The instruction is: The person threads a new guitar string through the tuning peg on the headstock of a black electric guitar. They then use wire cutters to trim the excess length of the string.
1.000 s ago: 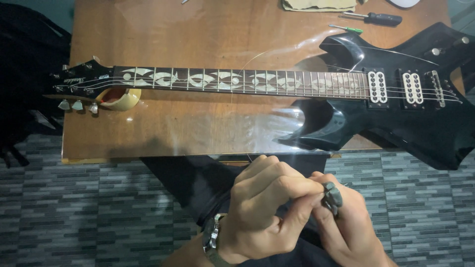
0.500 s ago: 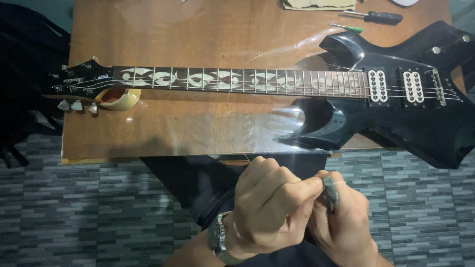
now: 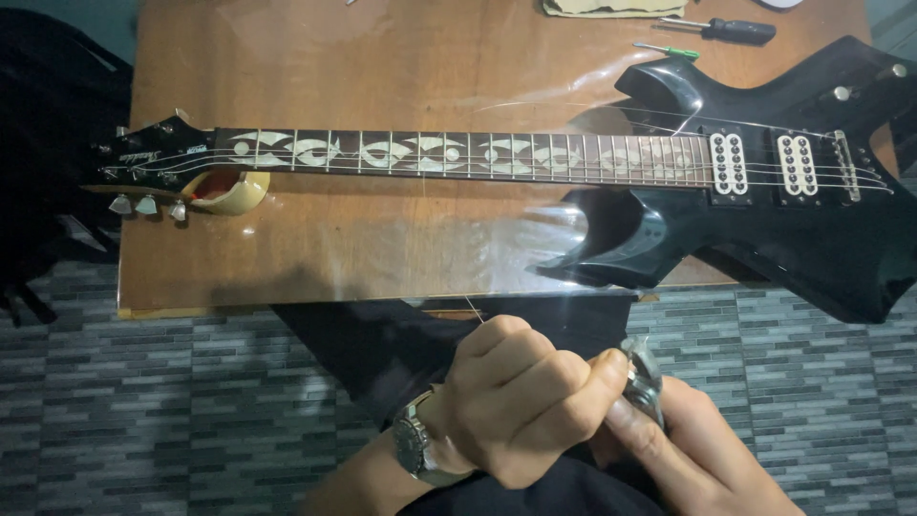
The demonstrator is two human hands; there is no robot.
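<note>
Both hands rose slightly. Left hand (image 3: 521,401) and right hand (image 3: 683,449) pinch shut a small coiled string packet (image 3: 645,382). It seems light, slippery; hold its edges.

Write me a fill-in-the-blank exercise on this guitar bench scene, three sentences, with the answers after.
1. The black electric guitar lies on a wooden ____.
2. The left hand wears a ____ on its wrist.
3. A black-handled ____ lies at the far edge of the table, beyond the guitar body.
Both hands, the right hand included, pinch a small coiled packet.

Answers: table; wristwatch; screwdriver
</note>
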